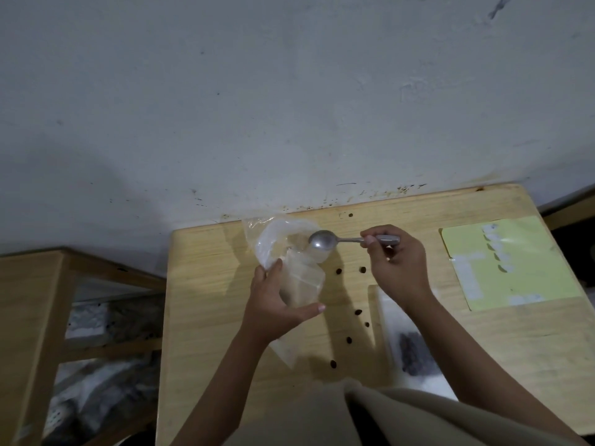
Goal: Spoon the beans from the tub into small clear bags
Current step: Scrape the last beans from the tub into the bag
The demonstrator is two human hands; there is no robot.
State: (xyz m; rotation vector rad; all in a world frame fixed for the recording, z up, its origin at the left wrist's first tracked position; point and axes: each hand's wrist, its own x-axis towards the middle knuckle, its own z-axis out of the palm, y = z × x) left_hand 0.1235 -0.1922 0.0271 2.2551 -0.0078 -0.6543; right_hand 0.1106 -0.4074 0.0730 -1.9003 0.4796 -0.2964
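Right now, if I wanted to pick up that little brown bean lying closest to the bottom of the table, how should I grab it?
Pinch the bean from straight above with thumb and one fingertip. It is small and rounded, lying flat on the wooden table, so there is nothing to hook under. It sits apart from the other loose beans, so fingers can come down on both sides.
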